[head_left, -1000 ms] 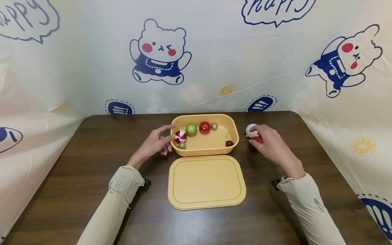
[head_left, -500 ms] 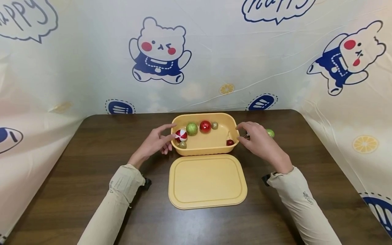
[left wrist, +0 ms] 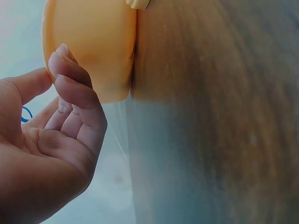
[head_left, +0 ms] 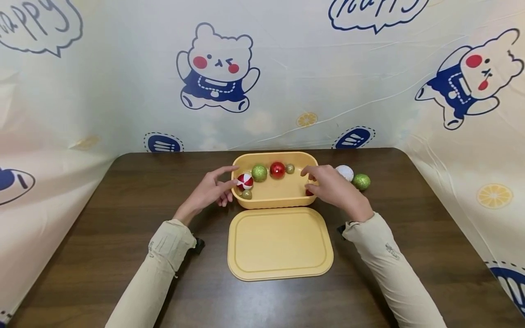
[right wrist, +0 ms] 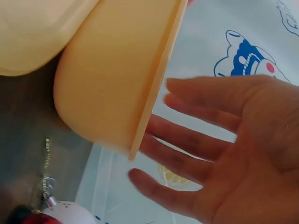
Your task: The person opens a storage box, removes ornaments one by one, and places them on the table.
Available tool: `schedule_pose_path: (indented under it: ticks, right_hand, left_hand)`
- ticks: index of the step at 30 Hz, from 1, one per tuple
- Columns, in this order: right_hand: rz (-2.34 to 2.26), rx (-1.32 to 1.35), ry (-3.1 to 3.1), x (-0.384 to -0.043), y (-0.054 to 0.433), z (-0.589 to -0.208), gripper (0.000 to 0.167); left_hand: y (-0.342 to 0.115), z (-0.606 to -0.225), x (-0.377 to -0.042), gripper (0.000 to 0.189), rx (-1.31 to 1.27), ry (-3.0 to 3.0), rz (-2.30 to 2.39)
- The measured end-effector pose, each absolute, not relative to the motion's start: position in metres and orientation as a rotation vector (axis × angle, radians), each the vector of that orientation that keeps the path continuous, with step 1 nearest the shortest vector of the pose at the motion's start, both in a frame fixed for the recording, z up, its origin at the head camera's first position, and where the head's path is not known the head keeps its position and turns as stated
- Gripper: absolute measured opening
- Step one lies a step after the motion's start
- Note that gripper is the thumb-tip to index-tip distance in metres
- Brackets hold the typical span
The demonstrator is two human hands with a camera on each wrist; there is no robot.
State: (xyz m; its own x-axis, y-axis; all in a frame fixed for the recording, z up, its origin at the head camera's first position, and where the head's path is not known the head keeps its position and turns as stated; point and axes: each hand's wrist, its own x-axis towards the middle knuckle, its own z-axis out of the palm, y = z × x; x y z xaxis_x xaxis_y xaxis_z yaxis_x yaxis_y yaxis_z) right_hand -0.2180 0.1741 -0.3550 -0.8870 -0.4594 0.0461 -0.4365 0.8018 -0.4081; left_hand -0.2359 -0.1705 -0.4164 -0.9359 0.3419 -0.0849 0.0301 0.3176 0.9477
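Note:
A yellow box stands on the table, with several ball ornaments in it: a green glitter ball, a shiny red ball, a red-and-white ball and small gold ones. My left hand is at the box's left end; in the left wrist view thumb and curled fingers pinch its rim. My right hand reaches over the right end, fingers spread and holding nothing. It partly covers a small dark red ball in the box.
A flat yellow lid lies in front of the box. Right of the box sit a white ball and a green ball. A red ball and a gold chain show in the right wrist view. A printed curtain hangs behind.
My right hand has moved left, from the white and red balls beside the box to above the box's right end. The left hand has stayed at the left rim.

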Motion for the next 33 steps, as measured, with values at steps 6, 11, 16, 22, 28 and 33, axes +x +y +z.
schedule_pose_path:
  ticks: [6,11,16,22,28,33]
  right_hand:
    - [-0.477,-0.804,2.822,-0.229,0.167,-0.359,0.017]
    - [-0.445,-0.771,2.771,-0.236,0.165,-0.365,0.014]
    - [-0.429,-0.727,2.757,-0.243,0.163,-0.370,0.022]
    - [-0.520,-0.754,2.737,-0.249,0.163,-0.376,0.019]
    - [-0.666,-0.765,2.747,-0.250,0.166,-0.384,0.012]
    - [-0.869,-0.752,2.755,-0.251,0.173,-0.387,0.017]
  left_hand:
    - [-0.170,-0.416,-0.235,0.052,0.333,2.309,1.664]
    - [-0.169,-0.415,-0.235,0.051,0.321,2.308,1.657]
    - [-0.169,-0.415,-0.236,0.052,0.310,2.312,1.649]
    - [-0.169,-0.416,-0.238,0.053,0.311,2.298,1.646]
    - [-0.169,-0.416,-0.237,0.052,0.325,2.302,1.656]
    - [-0.168,-0.416,-0.235,0.051,0.331,2.313,1.664]
